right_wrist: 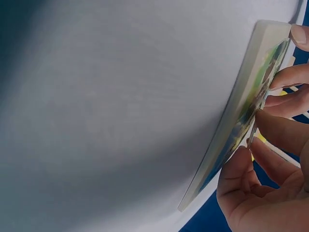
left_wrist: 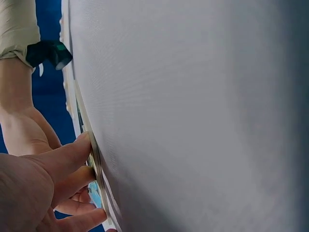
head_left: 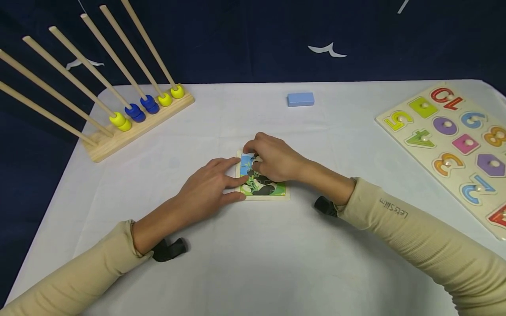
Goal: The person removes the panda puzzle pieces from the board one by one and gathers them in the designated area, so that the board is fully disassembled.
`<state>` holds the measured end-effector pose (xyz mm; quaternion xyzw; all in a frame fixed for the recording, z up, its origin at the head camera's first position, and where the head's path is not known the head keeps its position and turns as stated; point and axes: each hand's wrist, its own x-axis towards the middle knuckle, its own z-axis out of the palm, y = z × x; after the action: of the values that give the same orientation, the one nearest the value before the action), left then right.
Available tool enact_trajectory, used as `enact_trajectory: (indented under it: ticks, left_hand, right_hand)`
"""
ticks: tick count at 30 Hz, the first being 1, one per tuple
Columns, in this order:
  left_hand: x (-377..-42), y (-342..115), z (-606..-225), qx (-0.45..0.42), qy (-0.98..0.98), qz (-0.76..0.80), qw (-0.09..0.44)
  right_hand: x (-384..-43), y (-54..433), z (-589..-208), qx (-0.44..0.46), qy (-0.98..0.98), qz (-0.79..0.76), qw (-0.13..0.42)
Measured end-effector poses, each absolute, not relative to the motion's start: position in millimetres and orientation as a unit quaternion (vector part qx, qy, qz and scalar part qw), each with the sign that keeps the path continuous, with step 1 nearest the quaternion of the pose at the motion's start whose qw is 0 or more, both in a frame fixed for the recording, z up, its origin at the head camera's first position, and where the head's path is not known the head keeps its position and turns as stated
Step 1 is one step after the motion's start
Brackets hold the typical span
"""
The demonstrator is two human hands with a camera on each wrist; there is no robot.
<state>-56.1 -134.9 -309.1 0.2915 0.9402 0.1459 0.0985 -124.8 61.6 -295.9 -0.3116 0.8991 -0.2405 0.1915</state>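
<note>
While the right hand (head_left: 278, 160) pinches a thin, flat piece (right_wrist: 252, 133) between thumb and finger, the left hand (head_left: 207, 186), fingers spread, touches the edge and printed face of the pale-rimmed picture puzzle (head_left: 264, 189) beneath, flat on the white-clothed bench (head_left: 253, 263). Farther out are a smooth blue block (head_left: 301, 99), a wooden rack (head_left: 144, 127) of round rods (head_left: 113, 56) and rounded beads (head_left: 165, 99), and a board (head_left: 424, 154) of knobbed, colourful numerals (head_left: 452, 104) and shapes (head_left: 440, 125).

Picture puzzle (head_left: 262, 180), as I view it remotely: a small, pale-rimmed board bearing black-and-white panda shapes, green leaves and a blue corner. It lies face up on the white table (head_left: 245, 250); one piece (right_wrist: 252, 131) seems tilted off its surface, though largely covered.
</note>
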Motion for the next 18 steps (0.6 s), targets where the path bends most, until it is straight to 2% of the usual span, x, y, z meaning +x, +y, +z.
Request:
enact_trajectory:
  ticks: [11, 18]
  left_hand:
    - [-56, -135, -308, 0.29, 0.941, 0.142, 0.101]
    - [-56, -134, -307, 0.286, 0.942, 0.141, 0.104]
  right_hand:
    - [-126, 66, -296, -0.318, 0.896, -0.245, 0.188]
    - [-118, 81, -291, -0.334, 0.89, -0.265, 0.163]
